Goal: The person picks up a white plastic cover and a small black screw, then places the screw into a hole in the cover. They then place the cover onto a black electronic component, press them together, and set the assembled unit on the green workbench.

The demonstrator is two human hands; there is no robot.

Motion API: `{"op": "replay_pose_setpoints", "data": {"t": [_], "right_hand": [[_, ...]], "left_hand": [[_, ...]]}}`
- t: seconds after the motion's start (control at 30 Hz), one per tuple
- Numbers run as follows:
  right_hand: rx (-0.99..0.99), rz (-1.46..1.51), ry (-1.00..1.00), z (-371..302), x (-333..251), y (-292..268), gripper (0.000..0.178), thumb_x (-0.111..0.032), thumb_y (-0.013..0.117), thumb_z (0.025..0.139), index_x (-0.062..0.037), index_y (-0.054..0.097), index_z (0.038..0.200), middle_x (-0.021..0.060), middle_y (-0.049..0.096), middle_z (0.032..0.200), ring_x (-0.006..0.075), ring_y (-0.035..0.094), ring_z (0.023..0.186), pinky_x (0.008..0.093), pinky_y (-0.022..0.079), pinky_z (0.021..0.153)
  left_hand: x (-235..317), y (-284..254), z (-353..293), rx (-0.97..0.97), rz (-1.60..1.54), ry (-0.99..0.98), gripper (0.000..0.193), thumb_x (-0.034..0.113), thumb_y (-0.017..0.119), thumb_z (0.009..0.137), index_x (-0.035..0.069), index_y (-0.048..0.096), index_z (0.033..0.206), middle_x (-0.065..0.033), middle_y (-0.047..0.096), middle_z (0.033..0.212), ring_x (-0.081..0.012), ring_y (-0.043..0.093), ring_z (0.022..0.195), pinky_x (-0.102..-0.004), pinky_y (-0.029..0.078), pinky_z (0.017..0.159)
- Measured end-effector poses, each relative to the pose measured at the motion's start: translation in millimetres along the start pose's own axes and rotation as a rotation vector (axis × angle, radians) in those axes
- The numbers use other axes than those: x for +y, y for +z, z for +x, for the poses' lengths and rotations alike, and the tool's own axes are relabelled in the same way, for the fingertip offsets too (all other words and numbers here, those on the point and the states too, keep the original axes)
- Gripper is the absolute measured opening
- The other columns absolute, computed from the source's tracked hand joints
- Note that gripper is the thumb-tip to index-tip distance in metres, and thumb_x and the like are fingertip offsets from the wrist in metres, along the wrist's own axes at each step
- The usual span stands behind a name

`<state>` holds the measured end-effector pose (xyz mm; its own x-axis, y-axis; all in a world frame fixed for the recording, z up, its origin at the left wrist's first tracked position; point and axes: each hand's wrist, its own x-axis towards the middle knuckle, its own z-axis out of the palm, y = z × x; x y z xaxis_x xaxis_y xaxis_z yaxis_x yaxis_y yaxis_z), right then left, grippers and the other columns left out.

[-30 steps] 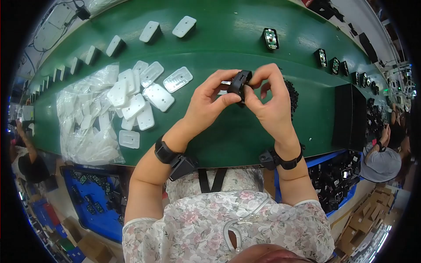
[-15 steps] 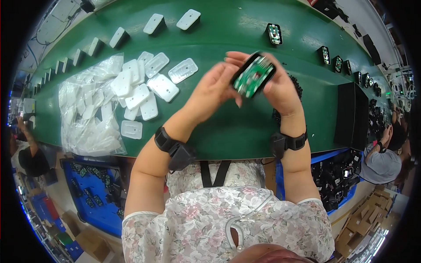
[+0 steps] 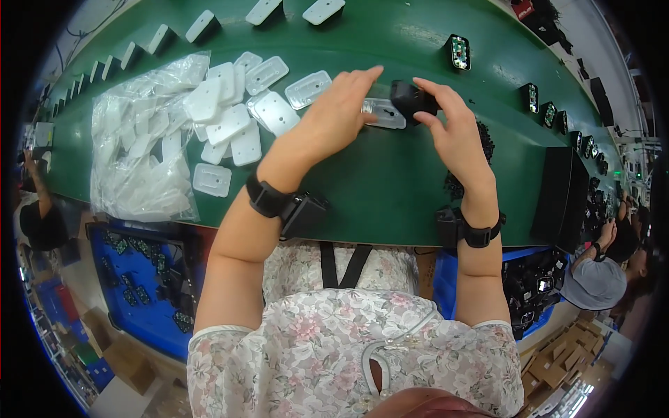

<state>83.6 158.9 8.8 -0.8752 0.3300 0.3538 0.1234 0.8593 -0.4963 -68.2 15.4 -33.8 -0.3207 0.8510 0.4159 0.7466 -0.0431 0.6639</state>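
Observation:
My right hand (image 3: 456, 125) grips a black plastic housing (image 3: 412, 102) between thumb and fingers, its dark outer side showing. Close by, my left hand (image 3: 339, 110) has its thumb at the end of a translucent white plastic cover (image 3: 387, 115) with a small dark hole. The fingers of that hand reach out above the cover, and part of their hold is hidden. The housing overlaps the cover's right end from this view; whether they touch I cannot tell. Left of my left hand lie loose white covers (image 3: 230, 124), with a clear plastic bag (image 3: 143, 150) of more beside them.
Black units with white covers (image 3: 202, 26) line the table's far left. Open black housings with green circuit boards (image 3: 459, 53) run along the right. A heap of small black parts (image 3: 483, 145) and a black box (image 3: 559, 191) are nearer. Blue bins (image 3: 150, 279) stand below.
The housing has been turned over, so its green board no longer shows, and only my right hand holds it. My left hand has let go of it and is now at a white cover.

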Motion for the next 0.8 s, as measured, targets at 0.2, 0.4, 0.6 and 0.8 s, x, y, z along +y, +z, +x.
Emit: {"op": "replay_pose_setpoints", "data": {"t": [0.2, 0.4, 0.6, 0.8], "right_hand": [[-0.11, -0.084, -0.087, 8.3, -7.9, 8.2, 0.035, -0.005, 0.069, 0.072, -0.0041, 0.061, 0.106, 0.0098, 0.062, 0.101, 0.0269, 0.057, 0.092, 0.0343, 0.047, 0.08], [-0.175, -0.132, -0.156, 14.0, -8.8, 12.5, 0.034, -0.006, 0.07, 0.07, -0.0039, 0.063, 0.103, 0.0065, 0.065, 0.098, 0.0255, 0.057, 0.09, 0.0346, 0.049, 0.077], [-0.166, -0.219, -0.258, 13.8, -12.8, 20.3, 0.035, -0.005, 0.069, 0.07, -0.0047, 0.063, 0.104, 0.0053, 0.064, 0.102, 0.0245, 0.057, 0.089, 0.0343, 0.049, 0.075], [-0.131, -0.161, -0.248, 11.4, -4.7, 25.5, 0.036, -0.006, 0.068, 0.072, -0.0055, 0.062, 0.107, 0.0059, 0.064, 0.101, 0.0251, 0.057, 0.088, 0.0339, 0.049, 0.074]], "left_hand": [[1.6, -23.3, -6.2, -0.142, 0.03, 0.081, 0.05, -0.007, 0.056, 0.077, 0.006, 0.052, 0.124, -0.0117, 0.049, 0.132, -0.0304, 0.048, 0.119, -0.0367, 0.042, 0.097], [6.6, -22.8, -13.4, -0.245, 0.174, -0.008, 0.051, -0.01, 0.053, 0.075, 0.004, 0.053, 0.124, -0.0116, 0.053, 0.127, -0.0283, 0.047, 0.121, -0.0379, 0.042, 0.099], [8.6, -21.9, -19.7, -0.152, 0.389, 0.085, 0.037, 0.006, 0.047, 0.082, 0.004, 0.058, 0.117, -0.0092, 0.058, 0.123, -0.0234, 0.052, 0.117, -0.0372, 0.042, 0.095], [19.2, -22.0, -18.0, -0.175, 0.362, 0.024, 0.052, 0.0, 0.063, 0.071, 0.002, 0.054, 0.121, -0.012, 0.056, 0.123, -0.0283, 0.05, 0.117, -0.0357, 0.042, 0.098]]}}
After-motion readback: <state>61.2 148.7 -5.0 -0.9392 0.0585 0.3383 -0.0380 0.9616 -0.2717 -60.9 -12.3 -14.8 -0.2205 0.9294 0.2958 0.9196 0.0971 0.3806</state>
